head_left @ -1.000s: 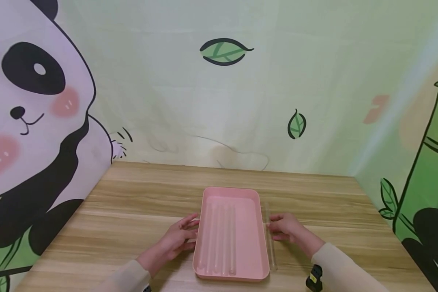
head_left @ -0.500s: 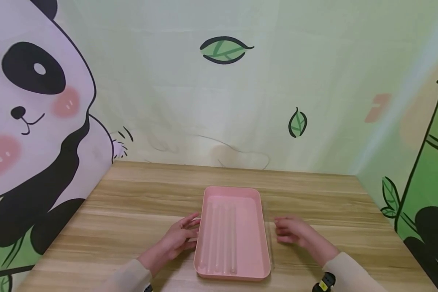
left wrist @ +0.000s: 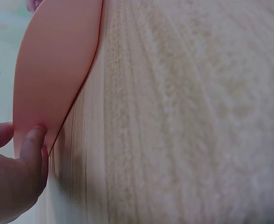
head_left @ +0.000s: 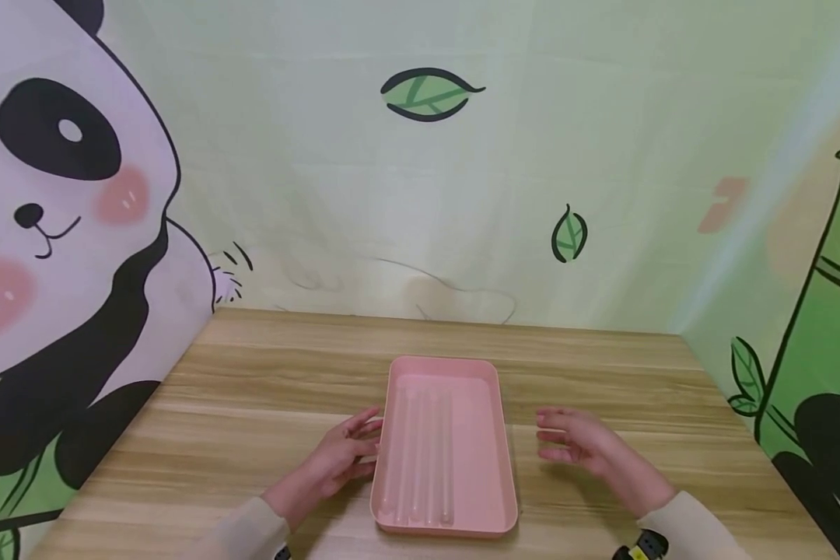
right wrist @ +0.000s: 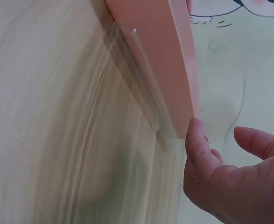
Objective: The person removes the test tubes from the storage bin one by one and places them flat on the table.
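Smooth tray (head_left: 481, 459), woodgrain table (head_left: 273, 389), perhaps plastic tubes (head_left: 432, 459)

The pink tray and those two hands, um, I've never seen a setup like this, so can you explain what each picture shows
There is no machine here, just a person's bare left hand and right hand. The wide picture is taken from the head, looking forward and down; each close-up is taken from one wrist. On the wooden table lies a pink tray with several clear tubes side by side in it. The right wrist picture shows another clear tube outside, close along the tray's right side. The left hand touches the tray's left side; the right hand is apart from it, holding nothing.
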